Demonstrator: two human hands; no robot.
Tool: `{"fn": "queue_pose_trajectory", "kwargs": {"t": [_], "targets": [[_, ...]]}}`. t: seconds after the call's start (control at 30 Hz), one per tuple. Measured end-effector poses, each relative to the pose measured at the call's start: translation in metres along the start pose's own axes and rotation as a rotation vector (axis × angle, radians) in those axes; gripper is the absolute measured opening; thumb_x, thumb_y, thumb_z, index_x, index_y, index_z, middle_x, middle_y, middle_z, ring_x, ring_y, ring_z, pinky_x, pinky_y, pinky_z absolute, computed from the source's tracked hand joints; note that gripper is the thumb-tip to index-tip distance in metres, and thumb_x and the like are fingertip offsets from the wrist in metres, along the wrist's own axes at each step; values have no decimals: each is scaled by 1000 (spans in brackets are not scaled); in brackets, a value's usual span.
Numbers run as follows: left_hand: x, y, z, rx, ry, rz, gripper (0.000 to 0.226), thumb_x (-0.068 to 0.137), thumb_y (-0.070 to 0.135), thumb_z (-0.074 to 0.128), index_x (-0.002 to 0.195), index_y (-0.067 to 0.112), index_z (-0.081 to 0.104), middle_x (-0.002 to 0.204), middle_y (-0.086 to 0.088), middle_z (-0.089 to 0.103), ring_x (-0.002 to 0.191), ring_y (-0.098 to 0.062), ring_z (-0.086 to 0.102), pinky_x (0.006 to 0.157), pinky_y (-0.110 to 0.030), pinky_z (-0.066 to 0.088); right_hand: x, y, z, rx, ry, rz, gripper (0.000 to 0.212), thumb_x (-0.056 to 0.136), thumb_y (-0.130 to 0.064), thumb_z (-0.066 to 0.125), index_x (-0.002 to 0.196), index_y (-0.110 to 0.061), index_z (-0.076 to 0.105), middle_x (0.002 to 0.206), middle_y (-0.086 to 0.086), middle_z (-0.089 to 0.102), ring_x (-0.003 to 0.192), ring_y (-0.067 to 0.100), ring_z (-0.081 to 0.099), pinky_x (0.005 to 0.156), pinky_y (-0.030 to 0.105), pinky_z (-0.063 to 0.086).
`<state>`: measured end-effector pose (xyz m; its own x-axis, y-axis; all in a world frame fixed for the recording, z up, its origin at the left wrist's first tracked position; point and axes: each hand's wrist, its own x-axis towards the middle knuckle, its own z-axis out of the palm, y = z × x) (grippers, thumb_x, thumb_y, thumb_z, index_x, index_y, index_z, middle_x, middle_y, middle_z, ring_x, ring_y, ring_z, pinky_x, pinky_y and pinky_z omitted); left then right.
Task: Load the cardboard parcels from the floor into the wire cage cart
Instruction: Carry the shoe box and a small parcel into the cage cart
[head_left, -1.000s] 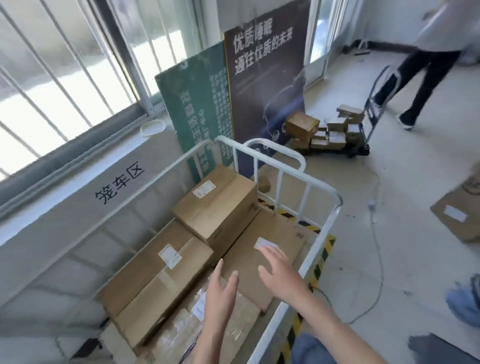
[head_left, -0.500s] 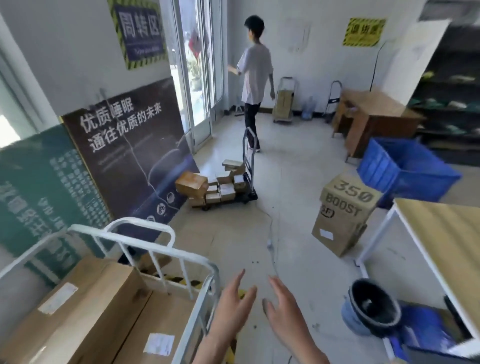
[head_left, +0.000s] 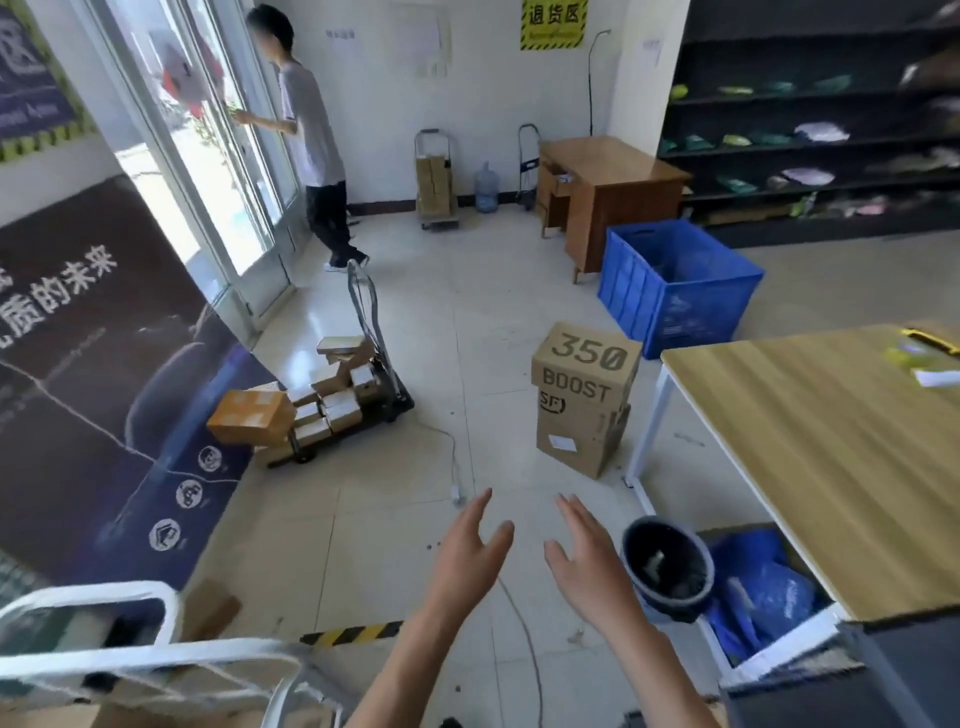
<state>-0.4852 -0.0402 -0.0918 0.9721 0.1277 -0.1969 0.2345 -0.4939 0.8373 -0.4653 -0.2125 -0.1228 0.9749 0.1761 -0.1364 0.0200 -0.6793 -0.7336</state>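
Two cardboard parcels stacked on the floor, mid-frame: top parcel (head_left: 584, 374) printed "350 BOOST", sitting skewed on the lower parcel (head_left: 574, 444), which has a white label. Stack is just beside the leg of the counter (head_left: 831, 467), well apart from the cart.
Wire cage cart (head_left: 156, 657) at bottom left, only its white top rail in view and blurred; cardboard shows under the rail, can't tell more.
Left grip (head_left: 467, 561) and right grip (head_left: 587, 564) both held out low in front, above the floor, fingers straight and spread, palms roughly facing each other, nothing in either. Neither touches a parcel or the cart.
Dark bin (head_left: 667, 569) just right of the right grip, blue bag (head_left: 763, 590) beside it under the counter edge.
Yellow-black tape strip (head_left: 353, 634) on the floor by the cart.
Thin cable (head_left: 453, 447) runs across the tiles.
Hand trolley (head_left: 382, 374) left of centre, loaded with small boxes, orange box (head_left: 249, 415) tilted at its near end, next to the dark poster board (head_left: 104, 389).
Blue crate (head_left: 675, 283) behind the parcel stack.
Another person (head_left: 311, 130) stands at the glass door, far left.
Dark shelving (head_left: 805, 135) along the right wall.
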Motion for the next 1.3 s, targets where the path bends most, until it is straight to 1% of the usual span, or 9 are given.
{"fn": "queue_pose_trajectory", "kwargs": {"t": [0.13,0.23,0.47,0.7,0.77,0.87,1.03,1.13,1.3], "targets": [[77,2,9,34,-12,30,61,98,46,53,153,29,34,156,5,39,142,-15,38,115,-39,34,60,10,-22,1,23,33,62,103,-28,44,159,-26,18,167,-8,9,153,11,6,123,34,14],[145,6,18,6,-21,32,59,98,41,54,152,26,37,157,0,39,145,-18,34,116,-41,32,111,21,-38,-5,59,80,63,102,-26,45,159,-25,17,166,-7,11,153,11,8,123,34,14],[287,28,34,3,-113,48,55,98,37,56,150,25,41,154,1,43,142,-16,37,114,-34,32,216,44,-61,38,100,216,80,99,-27,50,160,-29,-2,168,-7,2,153,11,6,123,34,16],[419,55,68,63,-243,44,55,99,34,55,151,24,40,154,1,43,142,-17,38,110,-29,31,315,74,-82,117,160,341,79,101,-23,49,159,-30,-3,167,-9,0,153,9,5,123,30,13],[459,61,84,96,-286,37,55,99,35,54,151,24,40,155,2,42,142,-16,38,111,-30,32,351,88,-90,124,167,385,78,101,-24,49,159,-31,-3,168,-7,1,153,12,6,123,34,15],[521,70,108,147,-298,52,55,99,33,54,151,20,40,155,2,42,142,-15,38,111,-28,31,418,114,-100,133,182,394,77,101,-27,49,159,-31,-2,168,-5,3,153,16,9,122,36,19],[605,91,129,179,-284,-13,55,98,31,56,150,18,42,155,0,42,142,-15,38,113,-28,29,527,139,-126,133,138,370,75,103,-28,46,159,-27,-3,168,-4,-1,153,14,5,121,32,16],[659,103,136,212,-276,-23,56,98,30,57,150,16,41,154,-2,43,142,-17,38,112,-27,28,581,149,-144,117,107,362,74,103,-30,46,160,-28,-2,168,-4,0,153,15,7,122,35,17],[734,115,142,292,-273,-6,56,98,28,56,150,16,41,155,-3,42,144,-22,35,118,-37,28,649,170,-161,38,63,365,73,103,-30,44,159,-32,-4,168,-7,-3,153,15,4,123,35,17]]}}
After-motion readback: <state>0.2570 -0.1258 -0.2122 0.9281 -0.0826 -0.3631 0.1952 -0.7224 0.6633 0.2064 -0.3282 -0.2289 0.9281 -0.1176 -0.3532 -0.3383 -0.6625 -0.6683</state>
